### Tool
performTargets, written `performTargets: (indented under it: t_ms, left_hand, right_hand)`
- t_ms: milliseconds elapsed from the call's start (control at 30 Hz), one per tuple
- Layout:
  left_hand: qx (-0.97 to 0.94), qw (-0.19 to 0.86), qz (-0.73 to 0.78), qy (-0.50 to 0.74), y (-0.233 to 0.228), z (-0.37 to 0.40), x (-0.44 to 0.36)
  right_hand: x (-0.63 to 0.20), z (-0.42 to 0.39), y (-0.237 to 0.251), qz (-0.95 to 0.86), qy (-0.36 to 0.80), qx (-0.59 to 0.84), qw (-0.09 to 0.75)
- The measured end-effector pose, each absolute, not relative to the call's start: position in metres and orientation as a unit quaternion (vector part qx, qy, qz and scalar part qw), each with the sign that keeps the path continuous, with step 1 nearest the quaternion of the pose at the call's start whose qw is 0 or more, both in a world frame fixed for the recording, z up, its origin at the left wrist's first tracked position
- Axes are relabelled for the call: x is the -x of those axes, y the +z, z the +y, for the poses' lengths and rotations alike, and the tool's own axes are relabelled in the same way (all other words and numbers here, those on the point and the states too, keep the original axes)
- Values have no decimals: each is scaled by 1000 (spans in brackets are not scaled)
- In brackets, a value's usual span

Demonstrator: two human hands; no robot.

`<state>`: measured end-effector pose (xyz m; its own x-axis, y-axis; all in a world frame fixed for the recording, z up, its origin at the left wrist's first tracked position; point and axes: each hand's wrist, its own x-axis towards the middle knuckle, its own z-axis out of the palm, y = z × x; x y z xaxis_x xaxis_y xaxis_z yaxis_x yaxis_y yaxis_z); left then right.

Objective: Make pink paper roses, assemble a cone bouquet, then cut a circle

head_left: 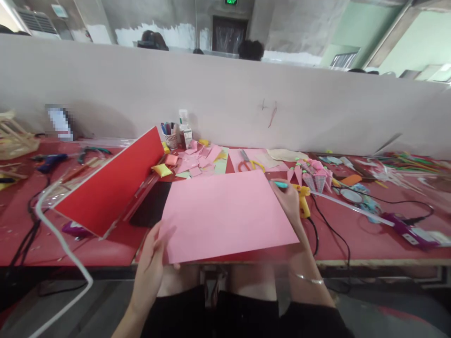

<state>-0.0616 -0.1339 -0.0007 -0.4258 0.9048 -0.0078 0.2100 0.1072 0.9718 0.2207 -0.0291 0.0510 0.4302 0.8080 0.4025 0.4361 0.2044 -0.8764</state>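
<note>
A large pink sheet of paper (225, 216) is held up over the front edge of the table. My left hand (152, 249) grips its lower left corner, the thumb on top and some fingers hidden underneath. At the sheet's upper right edge, my right hand (291, 199) is closed round a teal pen (281, 185); the paper covers part of that hand. Just beyond my right hand lies a yellow glue gun (303, 199). Under the sheet's left side, a dark flat board (150, 206) shows in part.
A red panel (116, 183) leans at the left, beside a white bent tube (66, 249). Pink scraps (195, 159), scissors (251, 163) and a pen cup (171, 136) are behind the sheet. Small pink cones (317, 176), cables and a purple glue gun (410, 230) lie to the right.
</note>
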Motion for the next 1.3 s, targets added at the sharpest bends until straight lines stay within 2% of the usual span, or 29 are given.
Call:
performTargets:
  t_ms: [133,200,400,500,633,767,833,900,1000,1133,1300]
  left_hand:
    - [-406,440,644,477,-5,-152,57]
    - [-383,474,641,466,-7,-158,54]
    - [-387,556,600,424,-14,-167,36]
    - [-412,570,587,402,-13,-168,24]
    - [-464,575,574,352,-6,-164,9]
    - [-549,504,561,360,-3,-152,12]
    - [-596,392,614,338,0,-146,24]
    - [-638,233,680,276,8,-143,38]
    - [-667,147,676,276,24,-145,46]
    - [-832,170,482,217,38,-152,23]
    - [-867,182,457,82,35,-151,4]
  right_hand:
    - [-227,-65,55,-395,96,601,688]
    - [-228,-82,56,-403,95,579,703]
    - [-221,-111,59,-481,143,557,662]
    - [-219,-111,54,-489,175,535,667]
    - [-211,-108,40,-525,205,540,625]
    - [-199,-111,31,-542,216,558,590]
    - [-194,-114,29,-539,258,551,583]
    - [-188,-117,29,-535,313,534,575]
    - [-174,-125,28,-553,405,493,536]
    - [-147,-138,32,-583,491,430,484]
    - [-132,-145,44,-636,461,418,456]
